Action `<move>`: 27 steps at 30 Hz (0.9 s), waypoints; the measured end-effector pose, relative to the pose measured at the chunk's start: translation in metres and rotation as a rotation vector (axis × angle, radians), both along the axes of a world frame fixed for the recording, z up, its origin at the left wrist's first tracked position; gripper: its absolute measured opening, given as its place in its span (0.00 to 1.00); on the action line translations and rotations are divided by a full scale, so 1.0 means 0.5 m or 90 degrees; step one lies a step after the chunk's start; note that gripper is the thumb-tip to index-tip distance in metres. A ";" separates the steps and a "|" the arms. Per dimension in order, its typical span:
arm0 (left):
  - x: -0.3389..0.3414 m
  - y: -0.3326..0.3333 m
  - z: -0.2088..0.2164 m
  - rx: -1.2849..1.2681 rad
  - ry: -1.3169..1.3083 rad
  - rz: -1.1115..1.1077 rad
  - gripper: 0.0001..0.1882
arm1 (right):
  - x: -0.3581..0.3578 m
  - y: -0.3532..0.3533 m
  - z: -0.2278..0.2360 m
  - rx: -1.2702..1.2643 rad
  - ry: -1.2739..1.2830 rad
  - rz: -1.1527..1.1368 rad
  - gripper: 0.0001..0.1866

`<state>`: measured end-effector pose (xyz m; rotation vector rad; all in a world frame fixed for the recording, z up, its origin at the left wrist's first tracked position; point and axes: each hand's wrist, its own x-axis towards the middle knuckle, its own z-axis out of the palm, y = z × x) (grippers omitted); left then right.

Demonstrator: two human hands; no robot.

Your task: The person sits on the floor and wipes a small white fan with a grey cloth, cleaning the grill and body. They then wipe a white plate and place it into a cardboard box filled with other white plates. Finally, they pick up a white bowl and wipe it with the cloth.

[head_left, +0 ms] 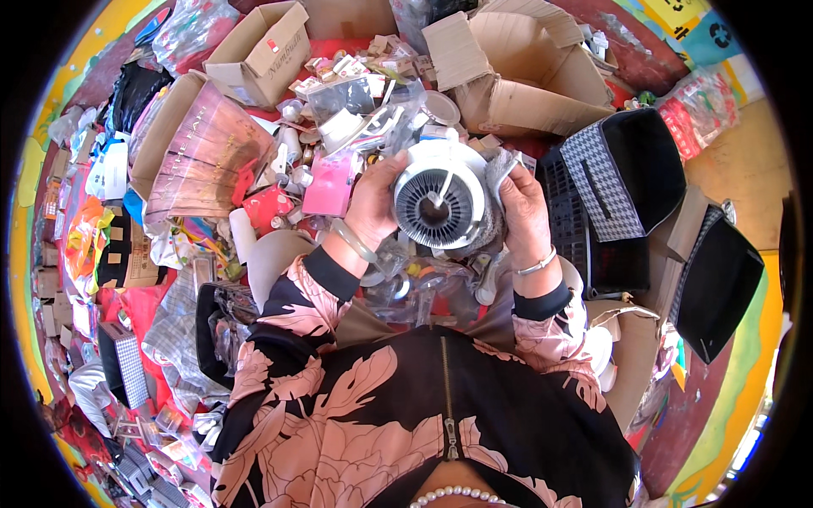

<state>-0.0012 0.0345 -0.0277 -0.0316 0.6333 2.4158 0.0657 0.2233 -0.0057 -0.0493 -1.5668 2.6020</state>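
A round white finned fitting (410, 175), which looks like a downlight, is held up in front of my chest. Grey radial fins ring its dark centre, and a thin white cable or stem crosses it. My left hand (375, 201) is closed on its left side. A crumpled grey cloth (491, 212) is in my right hand (526, 210), pressed against the fitting's right side; the fingertips behind the cloth are partly hidden. Just left of my left hand lies a pink box (329, 186).
A heap of small boxes and plastic pieces (343, 89) spreads beyond my hands. Open cardboard boxes stand at the far left (254, 55) and far right (529, 93). Black houndstooth bins (631, 173) are on the right; clear plastic packaging (415, 284) lies below my hands.
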 end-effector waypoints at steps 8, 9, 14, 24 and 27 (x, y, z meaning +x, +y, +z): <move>-0.008 -0.011 -0.008 0.043 0.033 0.005 0.17 | 0.001 0.008 0.013 -0.030 -0.071 0.182 0.30; -0.002 -0.009 -0.002 -0.052 0.068 0.046 0.17 | 0.001 0.008 0.013 -0.002 -0.064 0.218 0.32; -0.002 -0.009 -0.009 -0.003 0.039 0.024 0.15 | 0.012 -0.024 0.019 0.017 -0.071 0.100 0.22; -0.001 0.025 -0.050 0.066 -0.080 0.027 0.15 | -0.038 0.012 -0.079 0.182 -0.189 -0.187 0.13; -0.014 0.023 -0.063 -0.070 -0.088 0.086 0.16 | -0.036 0.018 -0.039 0.036 -0.093 -0.259 0.11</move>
